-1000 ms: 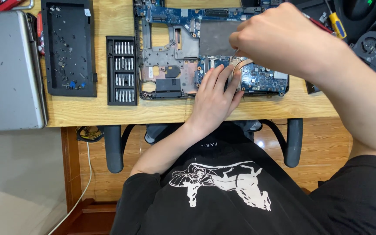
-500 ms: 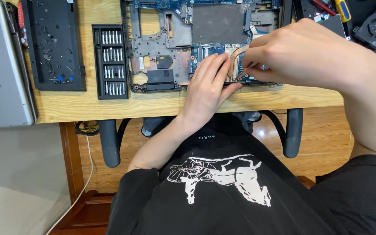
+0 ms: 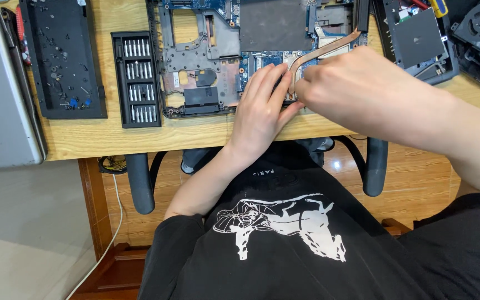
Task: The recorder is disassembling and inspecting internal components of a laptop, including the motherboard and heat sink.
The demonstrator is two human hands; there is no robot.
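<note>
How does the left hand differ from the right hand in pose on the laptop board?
The left hand lies flat, fingers stretched forward on the laptop motherboard, while the right hand is curled, its fingertips pinched at the near end of the copper heat pipe. The left hand reaches in from below, straight from the body; the right hand comes from the right side. Both are bare and meet at the board's near edge.

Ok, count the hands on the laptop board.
2. The left hand lies flat on the board's near edge; the right hand is beside it, pinching the copper heat pipe. None look hidden.
</note>
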